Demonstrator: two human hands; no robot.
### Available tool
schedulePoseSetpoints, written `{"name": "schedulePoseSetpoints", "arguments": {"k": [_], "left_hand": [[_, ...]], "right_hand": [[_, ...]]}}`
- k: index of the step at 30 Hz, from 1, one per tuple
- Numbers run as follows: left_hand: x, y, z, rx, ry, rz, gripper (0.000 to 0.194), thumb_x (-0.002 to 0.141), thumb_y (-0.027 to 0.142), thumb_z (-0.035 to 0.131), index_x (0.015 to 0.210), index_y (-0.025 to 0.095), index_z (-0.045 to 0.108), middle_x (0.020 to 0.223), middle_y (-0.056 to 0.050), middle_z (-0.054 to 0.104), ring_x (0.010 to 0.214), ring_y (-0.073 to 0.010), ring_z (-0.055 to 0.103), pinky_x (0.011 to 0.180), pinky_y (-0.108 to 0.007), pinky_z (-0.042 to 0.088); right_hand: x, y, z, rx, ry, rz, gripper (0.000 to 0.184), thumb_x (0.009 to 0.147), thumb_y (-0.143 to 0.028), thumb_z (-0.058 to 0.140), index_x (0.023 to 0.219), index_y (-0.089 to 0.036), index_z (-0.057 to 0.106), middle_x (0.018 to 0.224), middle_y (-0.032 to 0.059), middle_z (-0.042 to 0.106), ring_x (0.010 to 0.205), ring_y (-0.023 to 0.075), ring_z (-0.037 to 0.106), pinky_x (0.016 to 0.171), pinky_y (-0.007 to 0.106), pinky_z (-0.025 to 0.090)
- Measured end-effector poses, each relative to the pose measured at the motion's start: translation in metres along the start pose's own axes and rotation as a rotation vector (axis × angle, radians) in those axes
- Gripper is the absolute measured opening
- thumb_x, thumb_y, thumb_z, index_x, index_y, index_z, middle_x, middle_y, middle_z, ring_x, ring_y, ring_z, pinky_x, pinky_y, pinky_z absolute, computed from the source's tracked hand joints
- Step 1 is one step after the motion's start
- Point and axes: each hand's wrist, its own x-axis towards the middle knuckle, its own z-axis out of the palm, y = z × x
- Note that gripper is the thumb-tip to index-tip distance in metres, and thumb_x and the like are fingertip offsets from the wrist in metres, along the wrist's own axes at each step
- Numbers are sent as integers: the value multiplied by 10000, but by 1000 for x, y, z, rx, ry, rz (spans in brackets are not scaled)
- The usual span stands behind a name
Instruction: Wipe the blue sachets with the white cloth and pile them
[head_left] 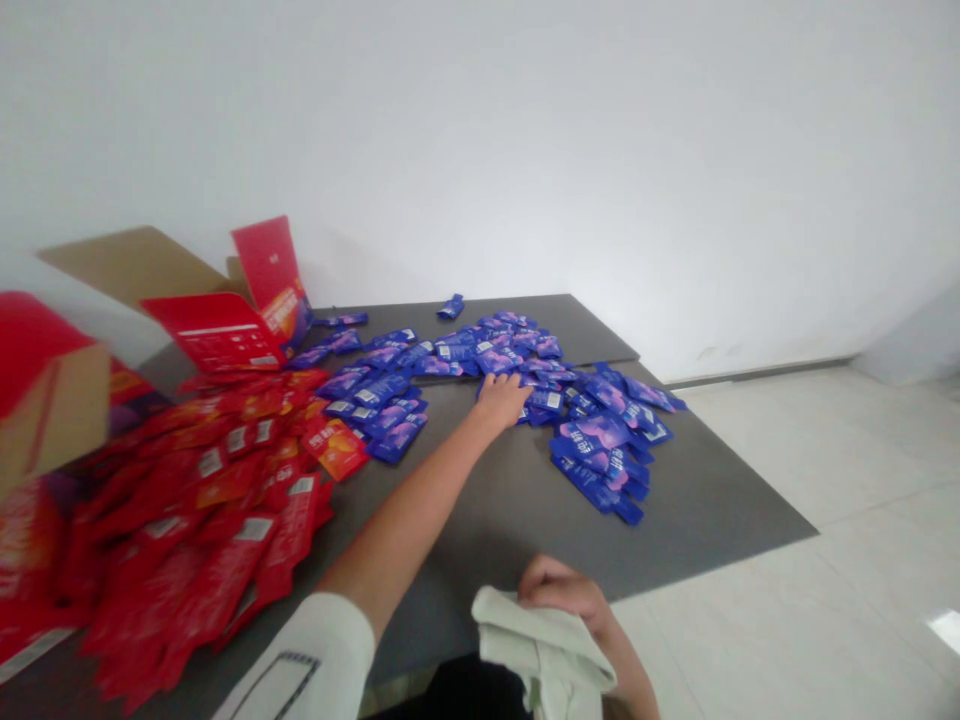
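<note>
My left hand (pixel 501 397) reaches far out over the dark grey mat (pixel 697 500). Its fingers lie flat on the near edge of a spread of blue sachets (pixel 592 440), touching several of them without gripping any. My right hand (pixel 562 592) stays close to my body at the mat's front edge, its fingers closed on a pale greenish cloth (pixel 536 645). A big heap of red sachets (pixel 202 520) covers the left side of the mat, beside my left forearm.
Opened red cartons (pixel 225 330) and a brown cardboard box (pixel 135 262) stand at the back left. Another red box (pixel 45 390) is blurred at the far left. A white wall rises behind, and pale floor tiles (pixel 825 560) lie to the right of the mat.
</note>
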Motion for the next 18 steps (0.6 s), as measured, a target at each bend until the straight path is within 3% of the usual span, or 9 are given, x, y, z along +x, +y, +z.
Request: {"name": "schedulePoseSetpoints", "arguments": {"k": [8, 12, 15, 18], "left_hand": [[3, 10, -8, -6, 17, 8, 377, 980, 106, 492, 1230, 238, 740, 1299, -161, 642, 1245, -319, 561, 1095, -517, 328], [5, 13, -10, -29, -33, 46, 338, 979, 104, 510, 1187, 221, 750, 1336, -149, 641, 1271, -321, 554, 1074, -509, 376], [7, 11, -11, -51, -125, 84, 223, 975, 195, 619, 1171, 189, 725, 1248, -107, 690, 1158, -269, 632, 1046, -488, 447], [6, 11, -11, -61, -174, 99, 265, 992, 363, 647, 1153, 160, 698, 1181, -78, 709, 1099, -239, 660, 1038, -494, 479]], "right_hand": [[1, -7, -4, -29, -18, 88, 405, 870, -615, 714, 920, -230, 831, 870, 83, 675, 780, 222, 656, 704, 336, 551], [3, -14, -7, -23, -45, 188, 449, 831, -647, 737, 932, -216, 818, 871, 83, 678, 802, 241, 673, 712, 351, 575], [4, -14, -8, -3, -38, 215, 415, 832, -618, 753, 908, -215, 818, 872, 81, 681, 796, 238, 678, 704, 348, 576], [4, -9, -7, 21, -25, 222, 331, 875, -540, 748, 851, -219, 823, 870, 81, 685, 789, 226, 674, 705, 335, 562]]}}
